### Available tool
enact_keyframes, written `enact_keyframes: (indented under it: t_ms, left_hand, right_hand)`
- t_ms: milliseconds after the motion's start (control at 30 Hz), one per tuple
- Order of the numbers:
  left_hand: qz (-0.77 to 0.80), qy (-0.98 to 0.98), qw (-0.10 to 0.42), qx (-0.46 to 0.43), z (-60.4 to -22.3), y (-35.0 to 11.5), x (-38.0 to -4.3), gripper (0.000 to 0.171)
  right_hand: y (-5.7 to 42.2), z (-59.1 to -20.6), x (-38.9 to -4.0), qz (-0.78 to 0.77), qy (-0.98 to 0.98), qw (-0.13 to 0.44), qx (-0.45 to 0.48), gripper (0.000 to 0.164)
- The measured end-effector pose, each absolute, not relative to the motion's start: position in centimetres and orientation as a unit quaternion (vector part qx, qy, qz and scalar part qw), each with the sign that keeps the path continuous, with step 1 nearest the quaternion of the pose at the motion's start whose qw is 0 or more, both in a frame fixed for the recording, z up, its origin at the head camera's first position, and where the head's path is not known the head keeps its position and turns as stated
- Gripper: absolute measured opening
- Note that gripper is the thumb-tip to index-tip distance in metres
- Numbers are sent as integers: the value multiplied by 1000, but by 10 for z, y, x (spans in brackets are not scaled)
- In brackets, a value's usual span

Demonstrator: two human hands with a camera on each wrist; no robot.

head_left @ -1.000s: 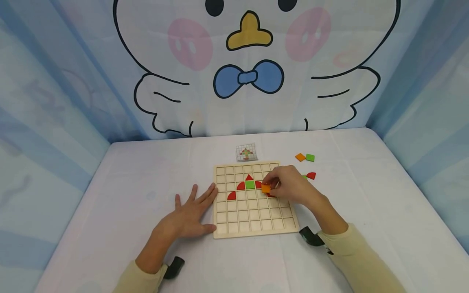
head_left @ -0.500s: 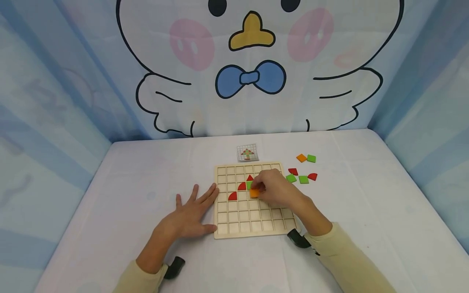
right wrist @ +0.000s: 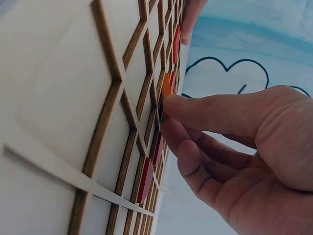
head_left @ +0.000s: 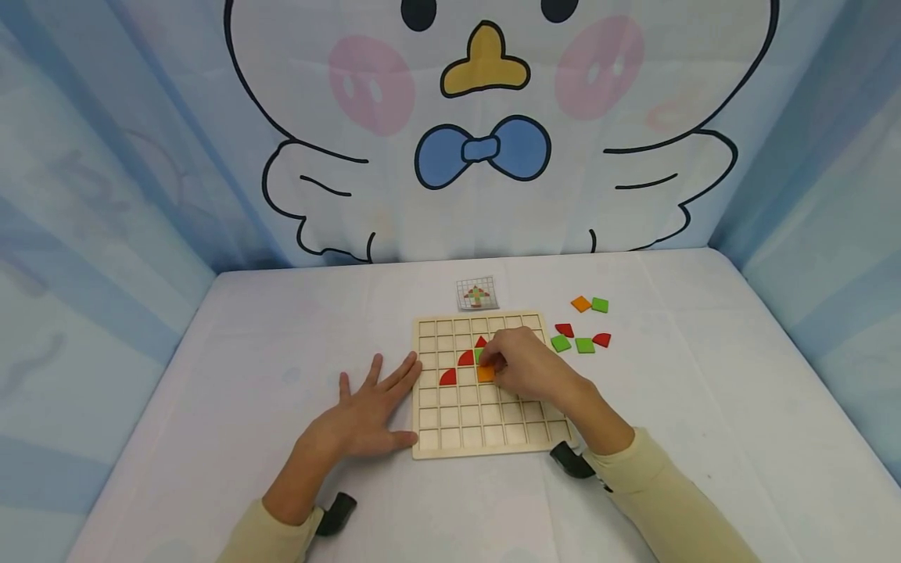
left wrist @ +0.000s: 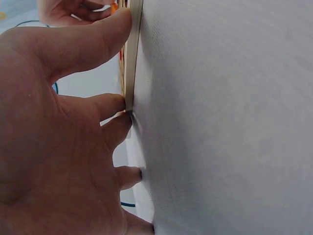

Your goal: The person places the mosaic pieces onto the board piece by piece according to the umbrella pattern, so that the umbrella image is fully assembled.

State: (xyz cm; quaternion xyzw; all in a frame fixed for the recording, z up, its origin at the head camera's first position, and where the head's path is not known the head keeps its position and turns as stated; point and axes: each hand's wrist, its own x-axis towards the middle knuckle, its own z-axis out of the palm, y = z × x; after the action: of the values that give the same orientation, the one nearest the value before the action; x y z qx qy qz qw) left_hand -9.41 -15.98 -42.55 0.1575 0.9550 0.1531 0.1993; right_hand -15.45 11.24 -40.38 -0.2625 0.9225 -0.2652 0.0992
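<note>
My right hand (head_left: 526, 366) pinches an orange square tile (head_left: 486, 374) between thumb and fingertips, right at the wooden grid board (head_left: 450, 439). The tile shows tilted at the grid bars in the right wrist view (right wrist: 167, 85). Just above it is a green square tile (head_left: 478, 356), partly hidden by the fingers, topped by a red triangle tile (head_left: 481, 342). Red quarter-round tiles (head_left: 448, 378) lie in cells to the left; more red tiles (right wrist: 145, 181) sit under my right hand. My left hand (head_left: 369, 407) lies spread on the table, thumb and fingertips against the board's left edge.
Loose tiles lie right of the board: green squares (head_left: 585, 346), red pieces (head_left: 601, 340) and another orange square (head_left: 580, 304). Behind the board sits a small pattern card (head_left: 476, 294). A cartoon-printed curtain (head_left: 486, 219) stands beyond the white table (head_left: 281, 328).
My right hand has carried the orange tile leftward across the board to the cell below the green square, uncovering loose tiles at the right. The left hand has stayed in place.
</note>
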Motion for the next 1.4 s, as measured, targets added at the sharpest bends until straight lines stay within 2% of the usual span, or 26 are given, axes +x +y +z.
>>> enact_keyframes:
  t_ms: [633, 1033, 1400]
  left_hand:
    - [157, 953, 206, 157, -424, -159, -95, 98]
    - [156, 954, 202, 158, -424, -159, -95, 99]
    - [157, 953, 210, 151, -424, -159, -95, 100]
  right_hand:
    - [115, -402, -155, -261, 924, 96, -264, 26]
    - [131, -397, -161, -261, 933, 103, -227, 22]
    - [154, -392, -172, -268, 943, 101, -172, 24]
